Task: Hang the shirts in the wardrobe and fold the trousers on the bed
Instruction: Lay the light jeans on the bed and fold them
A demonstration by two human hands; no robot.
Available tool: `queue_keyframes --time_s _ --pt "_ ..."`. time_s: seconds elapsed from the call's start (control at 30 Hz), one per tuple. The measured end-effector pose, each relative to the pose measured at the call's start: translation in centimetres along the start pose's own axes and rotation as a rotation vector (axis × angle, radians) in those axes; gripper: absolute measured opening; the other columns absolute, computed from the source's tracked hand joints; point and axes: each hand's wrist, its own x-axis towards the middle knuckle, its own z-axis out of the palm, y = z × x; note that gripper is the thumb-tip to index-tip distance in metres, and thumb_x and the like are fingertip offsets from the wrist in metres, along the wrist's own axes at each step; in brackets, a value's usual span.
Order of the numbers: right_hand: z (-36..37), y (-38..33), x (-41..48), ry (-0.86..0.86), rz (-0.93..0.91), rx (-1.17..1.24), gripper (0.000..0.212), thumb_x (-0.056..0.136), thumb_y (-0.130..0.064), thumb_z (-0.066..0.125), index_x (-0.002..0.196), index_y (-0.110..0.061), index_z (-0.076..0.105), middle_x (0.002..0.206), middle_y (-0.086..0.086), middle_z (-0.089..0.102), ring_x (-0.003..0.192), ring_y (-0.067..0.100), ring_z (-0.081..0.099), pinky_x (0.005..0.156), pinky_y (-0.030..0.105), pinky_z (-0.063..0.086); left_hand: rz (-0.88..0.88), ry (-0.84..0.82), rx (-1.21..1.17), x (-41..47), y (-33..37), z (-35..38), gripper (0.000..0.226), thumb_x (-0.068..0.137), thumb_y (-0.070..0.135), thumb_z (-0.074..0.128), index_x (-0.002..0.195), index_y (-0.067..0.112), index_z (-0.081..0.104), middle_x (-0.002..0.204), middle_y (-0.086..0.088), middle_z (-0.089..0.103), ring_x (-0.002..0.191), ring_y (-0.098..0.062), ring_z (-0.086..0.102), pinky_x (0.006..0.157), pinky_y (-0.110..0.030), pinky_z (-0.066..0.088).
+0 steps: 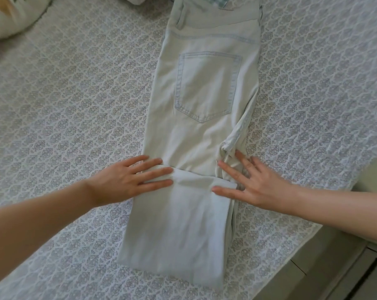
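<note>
The pale trousers lie flat on the patterned bed, legs doubled back so the hem edge runs right between both hands. Left hand is spread flat, fingers straight, pressing the hem's left corner. Right hand is spread too, fingertips on the right corner just below a bunched seam, probably pinning the fold so it stays square. A checked garment peeks out far beyond the fingertips, and there's a pillow way off past the left hand.
</note>
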Motion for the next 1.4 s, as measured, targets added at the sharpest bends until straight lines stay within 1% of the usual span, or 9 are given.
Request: queue_keyframes --time_s 0.27,0.73,0.87,1.03,1.17,1.23,1.33,1.37,1.4 --pt "0.0 -0.6 1.1 -0.008 0.043 0.001 0.102 0.083 -0.03 0.07 0.156 -0.02 -0.001 0.155 0.027 0.005 0.128 0.067 0.022 0.086 0.071 0.046 0.024 -0.029 -0.088 0.1 -1.2 1.5 0.101 0.079 0.067 0.058 0.158 0.023 0.016 0.166 -0.003 0.012 0.152 -0.031 0.013 0.12 -0.052 0.021" --pt "-0.4 -2.5 2.1 -0.025 0.227 0.1 0.102 0.075 -0.038 0.077 0.154 -0.032 0.014 0.156 0.026 0.014 0.129 0.065 0.027 0.088 0.073 0.042 0.017 -0.044 -0.073 0.0 -1.9 1.7 0.079 0.092 0.057 0.046 0.158 0.03 0.014 0.167 0.004 0.008 0.153 -0.023 0.011 0.12 -0.045 0.014" --pt "-0.3 -2.6 1.9 0.066 0.236 0.15 0.079 0.078 -0.018 0.063 0.15 -0.034 0.034 0.157 0.021 0.024 0.132 0.064 0.023 0.089 0.076 0.039 -0.073 -0.034 -0.15 0.0 -0.5 2.0 0.066 0.097 0.041 0.04 0.158 0.033 0.015 0.166 0.006 0.011 0.152 -0.024 0.014 0.121 -0.046 0.014" --pt "0.0 -2.7 1.6 0.08 0.304 0.382 0.068 0.077 -0.031 0.062 0.143 -0.028 0.048 0.157 0.008 0.031 0.14 0.055 0.017 0.104 0.074 0.025 -0.164 0.013 -0.358 0.7 0.4 0.7 0.055 0.098 0.034 0.041 0.152 0.036 0.033 0.162 0.016 0.022 0.152 -0.013 0.014 0.123 -0.038 0.01" --pt "0.3 -3.1 0.9 0.111 0.447 0.754 0.06 0.086 -0.018 0.07 0.14 -0.031 0.048 0.158 -0.011 0.027 0.151 0.028 0.004 0.116 0.056 0.023 -0.447 0.032 -0.968 0.5 0.8 -1.5 0.044 0.089 0.057 0.046 0.131 0.047 0.052 0.146 0.028 0.042 0.142 0.005 0.029 0.119 -0.021 0.015" --pt "-0.4 -3.1 0.2 0.18 0.55 1.08 0.058 0.092 -0.01 0.063 0.135 -0.044 0.046 0.152 -0.023 0.034 0.149 0.008 0.015 0.119 0.042 0.026 -0.913 0.064 -1.361 2.9 1.8 -3.6 0.033 0.083 0.061 0.055 0.113 0.049 0.063 0.131 0.021 0.059 0.123 -0.003 0.051 0.106 -0.03 0.034" --pt "-2.5 -2.8 -0.2 0.262 0.816 1.577 0.034 0.091 -0.025 0.056 0.094 -0.057 0.068 0.099 -0.028 0.069 0.101 -0.011 0.061 0.085 0.022 0.053 -1.314 -0.048 -1.146 3.8 2.6 -5.6 0.023 0.066 0.05 0.061 0.053 0.033 0.068 0.054 -0.006 0.066 0.056 -0.025 0.062 0.075 -0.059 0.041" --pt "-2.9 -2.6 0.0 0.263 0.896 1.637 0.022 0.092 -0.033 0.056 0.087 -0.047 0.073 0.089 -0.013 0.074 0.09 0.001 0.068 0.078 0.026 0.056 -1.414 -0.021 -1.079 4.1 2.6 -5.3 0.026 0.067 0.047 0.059 0.048 0.031 0.067 0.052 -0.012 0.065 0.057 -0.081 0.029 0.078 -0.066 0.042" --pt "-2.9 -2.2 0.2 0.248 0.953 1.637 0.018 0.095 -0.042 0.055 0.092 -0.04 0.072 0.092 0.001 0.074 0.092 0.015 0.069 0.081 0.035 0.058 -1.298 0.206 -1.151 4.4 2.1 -3.8 0.023 0.078 0.047 0.063 0.061 0.035 0.073 0.068 -0.009 0.073 0.115 0.023 0.041 0.089 -0.065 0.044"
